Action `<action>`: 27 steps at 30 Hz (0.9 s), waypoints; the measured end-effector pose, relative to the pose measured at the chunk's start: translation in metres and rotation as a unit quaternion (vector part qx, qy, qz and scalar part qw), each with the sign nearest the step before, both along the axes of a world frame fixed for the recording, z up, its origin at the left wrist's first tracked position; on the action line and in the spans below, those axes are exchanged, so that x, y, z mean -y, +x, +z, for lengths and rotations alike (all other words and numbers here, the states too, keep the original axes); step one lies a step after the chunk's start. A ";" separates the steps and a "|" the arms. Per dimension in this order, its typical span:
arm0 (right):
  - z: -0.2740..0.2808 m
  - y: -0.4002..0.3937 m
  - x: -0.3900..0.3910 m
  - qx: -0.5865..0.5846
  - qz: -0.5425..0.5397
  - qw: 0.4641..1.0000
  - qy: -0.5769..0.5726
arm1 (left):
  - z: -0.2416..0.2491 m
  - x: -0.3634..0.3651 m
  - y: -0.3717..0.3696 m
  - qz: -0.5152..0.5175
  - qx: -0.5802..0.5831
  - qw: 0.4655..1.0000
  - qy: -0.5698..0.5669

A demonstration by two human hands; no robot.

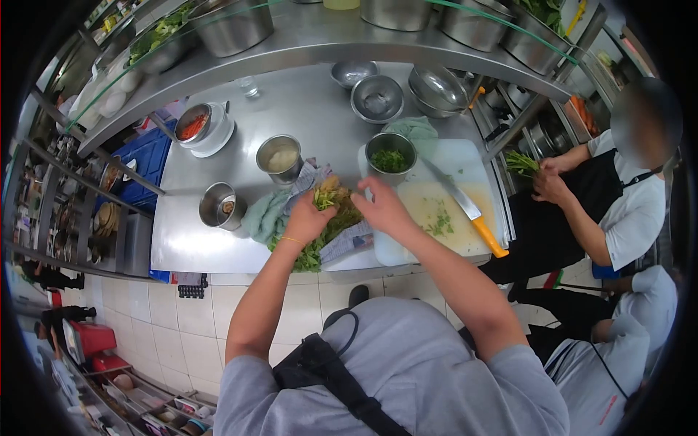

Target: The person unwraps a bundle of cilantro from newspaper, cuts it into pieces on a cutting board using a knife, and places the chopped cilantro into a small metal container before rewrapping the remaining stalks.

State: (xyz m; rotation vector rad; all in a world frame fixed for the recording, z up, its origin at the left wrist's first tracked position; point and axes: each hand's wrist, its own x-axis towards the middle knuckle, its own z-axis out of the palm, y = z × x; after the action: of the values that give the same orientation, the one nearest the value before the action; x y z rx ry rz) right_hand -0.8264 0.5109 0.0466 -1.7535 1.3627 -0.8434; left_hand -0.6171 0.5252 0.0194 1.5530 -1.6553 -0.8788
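Observation:
My left hand (308, 218) is closed around the yellowish-green stems of a bunch of leafy herbs (309, 256). More stems and leaves lie beneath it on printed newspaper (347, 244). Just to the right of the bunch, my right hand (384, 209) hovers with its fingers apart and nothing visible in them. Beside it is a white cutting board (465, 154) with chopped green bits. A knife (459, 198) with an orange handle lies across the board. At the board's upper left stands a steel bowl of chopped greens (390, 160).
Left of the herbs are a green cloth (265, 216), two steel pots and a white scale (216, 135) bearing a bowl of red pieces. Steel bowls (376, 99) stand farther back beneath an overhead shelf (342, 51). At right, a co-worker (582, 189) holds green stalks.

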 end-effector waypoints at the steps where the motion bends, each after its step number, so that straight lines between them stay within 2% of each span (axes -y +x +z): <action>1: 0.004 -0.003 -0.008 -0.063 0.033 0.997 0.033 | 0.011 -0.002 0.002 0.001 -0.047 0.999 0.021; 2: 0.002 -0.002 -0.017 -0.063 0.035 0.997 0.030 | 0.022 -0.003 0.003 0.002 -0.095 0.995 0.041; 3: -0.001 -0.001 -0.028 -0.106 0.101 0.989 0.016 | 0.032 -0.003 0.005 0.004 -0.095 0.995 0.038; 4: -0.005 -0.001 -0.038 -0.150 0.166 0.975 0.003 | 0.042 -0.006 0.006 0.002 -0.146 0.988 0.045; 8: -0.026 0.011 -0.052 -0.201 0.179 0.962 -0.054 | 0.034 0.001 0.027 0.007 -0.274 0.960 0.059; 9: -0.031 0.013 -0.052 -0.204 0.184 0.959 -0.071 | 0.040 0.000 0.028 0.007 -0.271 0.961 0.061; 11: -0.036 0.016 -0.054 -0.204 0.188 0.957 -0.084 | 0.060 -0.005 0.030 0.054 -0.356 0.929 0.084; 16: -0.040 0.018 -0.049 -0.223 0.209 0.948 -0.088 | 0.072 -0.008 0.048 0.071 -0.353 0.931 0.053; 19: -0.030 0.024 -0.045 -0.199 0.167 0.964 -0.052 | 0.068 -0.007 0.061 0.045 -0.457 0.886 0.060; 23: -0.008 0.032 -0.037 -0.146 0.142 0.978 -0.046 | 0.068 -0.009 0.062 0.042 -0.516 0.855 0.033; 25: 0.009 0.037 -0.031 -0.118 0.133 0.984 0.019 | 0.070 -0.007 0.066 -0.029 -0.572 0.816 0.076; 26: 0.019 0.040 -0.026 -0.116 0.136 0.984 0.014 | 0.072 -0.008 0.070 -0.029 -0.570 0.818 0.072; 27: 0.033 0.045 -0.021 -0.050 0.095 0.993 -0.039 | 0.085 -0.011 0.069 -0.060 -0.560 0.822 0.086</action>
State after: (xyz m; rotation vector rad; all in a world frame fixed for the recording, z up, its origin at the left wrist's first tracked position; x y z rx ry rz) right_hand -0.7811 0.5322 0.0798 -1.9738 1.2156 -0.7213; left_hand -0.5482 0.5366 0.1043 0.6894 -0.7917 -1.6172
